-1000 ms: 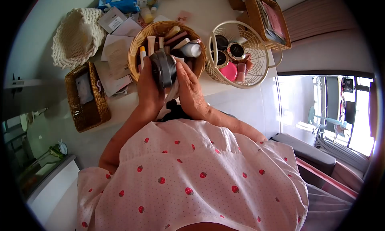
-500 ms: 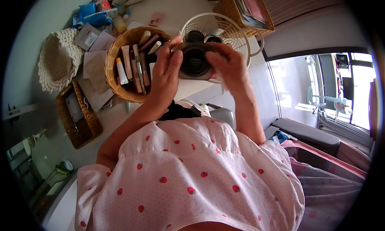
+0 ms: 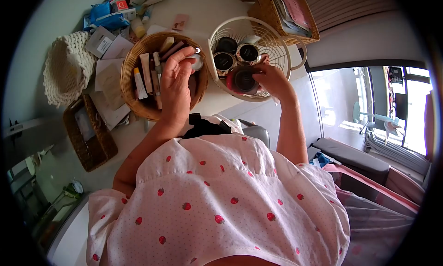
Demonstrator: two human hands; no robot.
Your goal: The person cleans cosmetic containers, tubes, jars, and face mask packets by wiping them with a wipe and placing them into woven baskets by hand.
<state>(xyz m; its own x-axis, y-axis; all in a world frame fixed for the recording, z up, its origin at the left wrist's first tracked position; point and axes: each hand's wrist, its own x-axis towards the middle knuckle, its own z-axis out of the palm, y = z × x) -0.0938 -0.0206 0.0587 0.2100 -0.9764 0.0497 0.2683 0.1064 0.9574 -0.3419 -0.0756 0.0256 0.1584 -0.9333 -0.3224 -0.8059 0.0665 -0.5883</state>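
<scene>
My right hand (image 3: pixel 274 82) grips a dark round case (image 3: pixel 245 80) over the near side of the white wire basket (image 3: pixel 296 58). Black round compacts (image 3: pixel 223 61) lie in that basket, and something pink shows beside the dark case. Over the right part of the round wicker basket (image 3: pixel 128 76) is my left hand (image 3: pixel 177 83), its fingers curled. A white round-ended item (image 3: pixel 196 62) shows by its fingertips; whether the hand touches it is unclear. Tubes and slim sticks (image 3: pixel 146 72) fill the wicker basket's left side.
At the left are a white knitted basket (image 3: pixel 69 68) and a brown rectangular basket (image 3: pixel 93 159). Boxes and blue packs (image 3: pixel 110 21) lie at the back left. A wicker holder with papers (image 3: pixel 288 12) stands at the back right. A grey chair (image 3: pixel 256 134) is below the table edge.
My hands have parted. The dark case has gone right and down into the wire basket area in my right hand, while my left hand has let go and moved left over the wicker basket.
</scene>
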